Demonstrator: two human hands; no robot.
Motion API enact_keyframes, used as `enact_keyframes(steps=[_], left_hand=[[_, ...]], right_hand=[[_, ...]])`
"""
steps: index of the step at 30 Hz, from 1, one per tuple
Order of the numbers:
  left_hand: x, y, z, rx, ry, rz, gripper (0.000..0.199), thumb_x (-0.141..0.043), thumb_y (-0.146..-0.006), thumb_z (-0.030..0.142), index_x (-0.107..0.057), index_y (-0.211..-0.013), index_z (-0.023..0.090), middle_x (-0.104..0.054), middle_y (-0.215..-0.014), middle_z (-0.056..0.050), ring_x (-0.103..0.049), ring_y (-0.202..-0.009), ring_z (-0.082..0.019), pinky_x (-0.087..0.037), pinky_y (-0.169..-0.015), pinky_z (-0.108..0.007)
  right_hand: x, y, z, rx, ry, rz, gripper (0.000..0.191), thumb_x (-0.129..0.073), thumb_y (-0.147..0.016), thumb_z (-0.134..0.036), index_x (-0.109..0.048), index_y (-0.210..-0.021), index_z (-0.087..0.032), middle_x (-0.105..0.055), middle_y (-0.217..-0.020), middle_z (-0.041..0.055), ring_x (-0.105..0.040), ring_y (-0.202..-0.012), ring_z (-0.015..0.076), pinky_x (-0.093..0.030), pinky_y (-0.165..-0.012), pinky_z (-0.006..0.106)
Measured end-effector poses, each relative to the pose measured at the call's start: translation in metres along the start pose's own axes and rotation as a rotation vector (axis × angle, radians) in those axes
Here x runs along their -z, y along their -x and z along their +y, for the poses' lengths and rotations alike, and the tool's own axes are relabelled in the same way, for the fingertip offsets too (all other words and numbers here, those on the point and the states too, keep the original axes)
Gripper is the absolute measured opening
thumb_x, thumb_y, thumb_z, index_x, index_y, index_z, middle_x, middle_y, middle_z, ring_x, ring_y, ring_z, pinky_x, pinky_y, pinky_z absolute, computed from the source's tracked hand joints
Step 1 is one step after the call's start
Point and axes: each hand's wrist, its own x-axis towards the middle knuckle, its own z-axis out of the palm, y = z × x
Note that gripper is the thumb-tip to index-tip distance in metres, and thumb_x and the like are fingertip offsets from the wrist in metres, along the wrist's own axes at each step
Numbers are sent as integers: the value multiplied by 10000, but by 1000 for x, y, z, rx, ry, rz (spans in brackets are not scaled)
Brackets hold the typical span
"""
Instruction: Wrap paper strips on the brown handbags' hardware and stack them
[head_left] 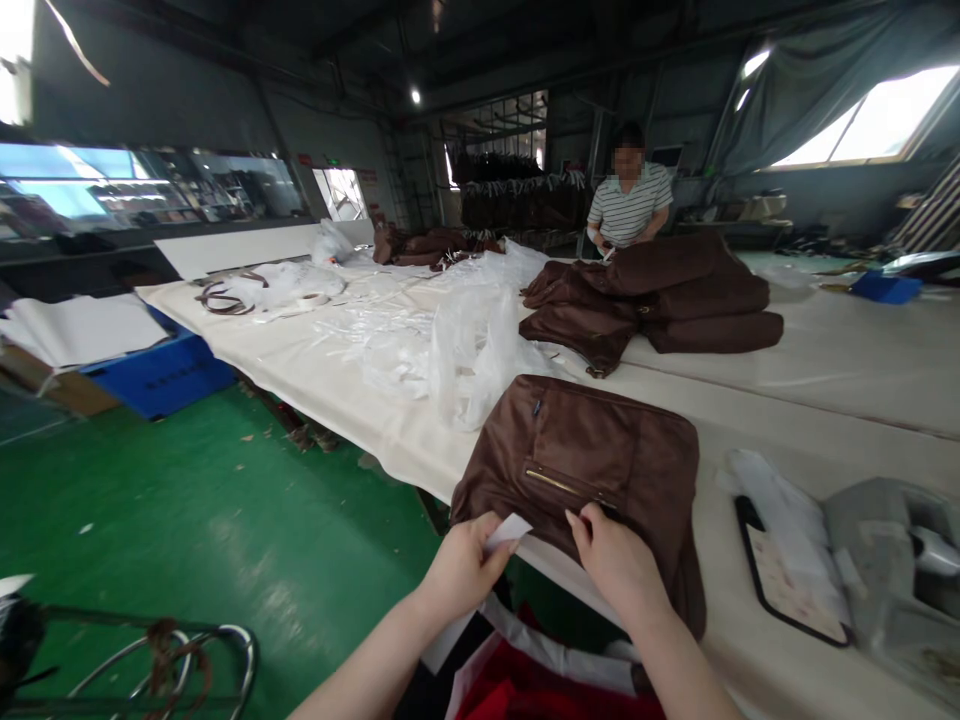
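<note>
A brown bag [585,430] with a brass-coloured zipper [559,482] lies flat at the near edge of the table. My left hand [466,562] is at the bag's lower left corner, closed on a white paper strip [510,530] between thumb and fingers. My right hand [622,565] is over the bag's lower front, below the right end of the zipper. Its thumb and forefinger pinch at the bag's surface; the other fingers are curled and partly hidden.
Crumpled clear plastic bags [476,350] lie beyond the bag on the cloth-covered table [840,400]. Brown bags [675,295] are stacked farther back, near a person [630,200]. A phone [787,580] and a grey machine [900,570] stand right. A blue crate [161,375] sits left.
</note>
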Motion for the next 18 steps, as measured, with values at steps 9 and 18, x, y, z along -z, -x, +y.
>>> enact_keyframes(steps=[9,18], left_hand=[[-2,-69,-17,-102,6,-4,241,-544,-843,351,-522,-677,177,-519,-694,12,-490,-656,-125,-359,-612,-229],[-31,-112,-40,57,44,-94,223,-605,-795,373,-583,-713,167,-535,-642,28,-478,-600,-117,-339,-573,-229]], right_hand=[[-5,13,29,-148,-27,153,52,-513,-896,-238,-507,-863,-199,-655,-720,27,-649,-627,184,-367,-546,270],[3,17,65,-182,-40,-88,290,-313,-969,-284,-593,-940,-214,-708,-792,88,-665,-717,237,-379,-589,308]])
